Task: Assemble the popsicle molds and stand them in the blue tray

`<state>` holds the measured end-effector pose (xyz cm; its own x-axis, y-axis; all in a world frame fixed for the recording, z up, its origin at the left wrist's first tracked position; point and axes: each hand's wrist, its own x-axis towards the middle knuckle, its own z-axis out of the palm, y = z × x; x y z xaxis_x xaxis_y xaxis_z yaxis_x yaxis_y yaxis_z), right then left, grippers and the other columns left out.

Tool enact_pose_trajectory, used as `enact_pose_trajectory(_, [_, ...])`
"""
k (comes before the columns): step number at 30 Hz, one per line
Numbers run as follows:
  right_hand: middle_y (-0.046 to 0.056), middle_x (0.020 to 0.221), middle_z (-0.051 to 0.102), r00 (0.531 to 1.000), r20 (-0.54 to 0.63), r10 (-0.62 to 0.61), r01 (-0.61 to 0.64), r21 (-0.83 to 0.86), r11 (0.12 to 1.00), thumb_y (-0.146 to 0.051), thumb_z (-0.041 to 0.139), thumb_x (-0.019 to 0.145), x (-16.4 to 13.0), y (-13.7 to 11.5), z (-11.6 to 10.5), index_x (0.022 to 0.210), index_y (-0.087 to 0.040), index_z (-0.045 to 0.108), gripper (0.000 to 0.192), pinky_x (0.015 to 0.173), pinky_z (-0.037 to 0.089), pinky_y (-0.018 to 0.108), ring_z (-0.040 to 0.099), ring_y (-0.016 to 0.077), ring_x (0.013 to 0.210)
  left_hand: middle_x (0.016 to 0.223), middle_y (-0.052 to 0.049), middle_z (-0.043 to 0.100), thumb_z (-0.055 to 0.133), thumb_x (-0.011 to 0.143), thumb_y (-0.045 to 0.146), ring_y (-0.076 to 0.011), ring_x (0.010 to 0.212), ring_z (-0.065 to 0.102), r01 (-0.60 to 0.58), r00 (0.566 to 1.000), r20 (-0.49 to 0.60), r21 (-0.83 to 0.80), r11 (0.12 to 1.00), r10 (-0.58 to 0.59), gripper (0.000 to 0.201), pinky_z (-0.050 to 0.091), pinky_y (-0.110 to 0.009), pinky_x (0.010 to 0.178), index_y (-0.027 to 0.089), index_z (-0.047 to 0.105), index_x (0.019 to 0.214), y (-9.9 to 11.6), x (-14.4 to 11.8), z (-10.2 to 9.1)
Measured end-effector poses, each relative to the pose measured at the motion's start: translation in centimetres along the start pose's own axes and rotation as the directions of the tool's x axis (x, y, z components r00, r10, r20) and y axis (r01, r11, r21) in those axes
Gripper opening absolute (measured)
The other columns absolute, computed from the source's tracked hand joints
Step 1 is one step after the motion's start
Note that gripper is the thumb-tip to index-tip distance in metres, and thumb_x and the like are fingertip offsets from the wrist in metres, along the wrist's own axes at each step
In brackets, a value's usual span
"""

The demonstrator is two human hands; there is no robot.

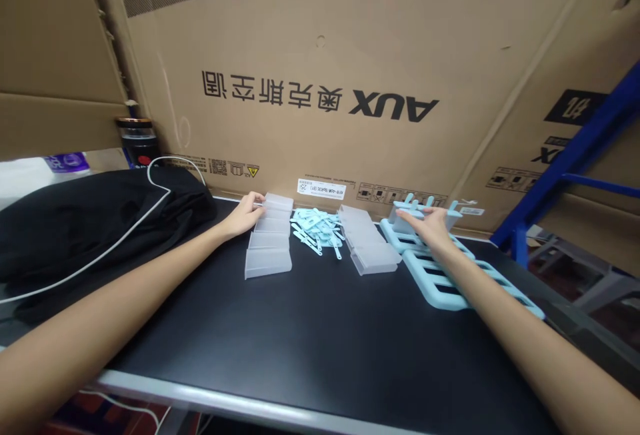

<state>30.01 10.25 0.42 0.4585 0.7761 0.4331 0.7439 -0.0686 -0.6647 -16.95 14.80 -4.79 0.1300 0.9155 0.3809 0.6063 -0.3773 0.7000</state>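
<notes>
My left hand (245, 214) reaches to the far end of a row of translucent plastic moulds (270, 238) on the black table and its fingertips pinch the farthest one. A pile of light blue sticks (316, 228) lies between that row and a second row of translucent moulds (367, 238). My right hand (429, 222) rests on an assembled light blue mould with sticks standing up (419, 208), at the far end of a stack of light blue frames (445, 285).
A black cloth bag (90, 218) with a white cable (125, 232) across it lies at the left. A dark bottle (135, 142) stands behind it. Large cardboard boxes (350, 68) wall the back. A blue metal rack (575, 162) stands at the right.
</notes>
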Motion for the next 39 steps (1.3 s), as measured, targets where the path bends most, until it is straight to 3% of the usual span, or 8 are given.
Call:
enact_pose_trajectory(7, [0.025, 0.104, 0.065, 0.971, 0.234, 0.056, 0.022, -0.321, 0.947, -0.075, 0.06, 0.07, 0.0, 0.3, 0.5, 0.106, -0.01, 0.053, 0.075, 0.086, 0.049, 0.045, 0.062, 0.0389, 0.107, 0.129, -0.01, 0.044, 0.05, 0.088, 0.041, -0.0209, 0.102, 0.064, -0.038, 0.999, 0.011, -0.011, 0.999, 0.038, 0.037, 0.048, -0.042, 0.098, 0.022, 0.046, 0.119, -0.5, 0.2, 0.1])
enact_pose_trajectory(12, [0.03, 0.109, 0.065, 0.974, 0.225, 0.006, 0.088, -0.406, 0.91, -0.068, 0.052, 0.082, -0.3, 0.2, 0.5, 0.116, -0.001, 0.052, 0.075, 0.085, 0.05, 0.043, 0.063, 0.039, 0.109, 0.137, -0.011, 0.04, 0.05, 0.09, 0.044, -0.0192, 0.099, 0.064, -0.065, 0.998, 0.011, -0.027, 0.998, 0.065, 0.041, 0.049, -0.043, 0.099, 0.024, 0.044, 0.125, -0.7, 0.2, 0.2])
enact_pose_trajectory(21, [0.031, 0.11, 0.064, 0.993, 0.105, -0.052, 0.083, -0.316, 0.945, -0.063, 0.057, 0.078, -1.0, -0.8, 0.1, 0.123, -0.001, 0.045, 0.078, 0.085, 0.048, 0.043, 0.062, 0.0389, 0.107, 0.136, -0.013, 0.039, 0.05, 0.09, 0.044, -0.0251, 0.114, 0.062, -0.093, 0.995, 0.019, -0.039, 0.995, 0.093, 0.039, 0.048, -0.044, 0.1, 0.022, 0.046, 0.121, -1.0, 0.3, 0.1])
enact_pose_trajectory(26, [0.017, 0.111, 0.065, 0.998, 0.005, -0.063, 0.063, -0.131, 0.989, -0.053, 0.061, 0.075, -0.9, -2.2, -1.3, 0.112, -0.016, 0.049, 0.054, 0.082, 0.047, 0.037, 0.063, 0.0297, 0.099, 0.139, -0.011, 0.042, 0.05, 0.091, 0.046, -0.0236, 0.113, 0.062, -0.104, 0.994, 0.016, -0.047, 0.994, 0.104, 0.038, 0.046, -0.044, 0.102, 0.023, 0.044, 0.12, -1.0, 0.3, 0.1])
enact_pose_trajectory(29, [0.008, 0.095, 0.067, 0.985, 0.074, -0.156, 0.163, -0.095, 0.982, -0.049, 0.055, 0.078, -1.6, -5.2, -2.2, 0.104, -0.021, 0.05, 0.038, 0.071, 0.046, 0.034, 0.062, 0.0235, 0.081, 0.14, -0.011, 0.043, 0.051, 0.091, 0.046, -0.0225, 0.108, 0.064, -0.11, 0.994, 0.018, -0.049, 0.993, 0.111, 0.039, 0.047, -0.044, 0.101, 0.023, 0.044, 0.122, -1.1, 0.3, 0.1])
enact_pose_trajectory(31, [0.005, 0.083, 0.066, 0.934, 0.226, -0.276, 0.312, -0.14, 0.94, -0.045, 0.05, 0.08, -2.3, -8.1, -2.3, 0.101, -0.022, 0.051, 0.031, 0.066, 0.044, 0.032, 0.059, 0.0215, 0.072, 0.139, -0.011, 0.044, 0.05, 0.091, 0.046, -0.022, 0.106, 0.064, -0.114, 0.993, 0.021, -0.049, 0.992, 0.115, 0.039, 0.048, -0.043, 0.099, 0.022, 0.045, 0.122, -1.2, 0.3, 0.2])
enact_pose_trajectory(34, [0.01, 0.082, 0.066, 0.769, 0.494, -0.405, 0.591, -0.308, 0.746, -0.039, 0.05, 0.079, -3.6, -12.6, -1.3, 0.102, -0.019, 0.051, 0.031, 0.064, 0.042, 0.033, 0.061, 0.0249, 0.074, 0.136, -0.01, 0.047, 0.05, 0.091, 0.047, -0.0222, 0.105, 0.064, -0.118, 0.993, 0.021, -0.039, 0.992, 0.119, 0.039, 0.048, -0.042, 0.097, 0.022, 0.046, 0.121, -1.4, 0.4, 0.2])
enact_pose_trajectory(39, [0.021, 0.102, 0.067, 0.613, 0.719, -0.327, 0.773, -0.46, 0.437, -0.048, 0.047, 0.082, -4.4, -17.2, 1.6, 0.116, -0.011, 0.049, 0.05, 0.071, 0.045, 0.042, 0.064, 0.0363, 0.091, 0.135, -0.01, 0.048, 0.05, 0.091, 0.045, -0.0227, 0.099, 0.065, -0.126, 0.992, 0.012, -0.025, 0.992, 0.126, 0.036, 0.048, -0.046, 0.096, 0.022, 0.047, 0.119, -1.4, 0.4, 0.2])
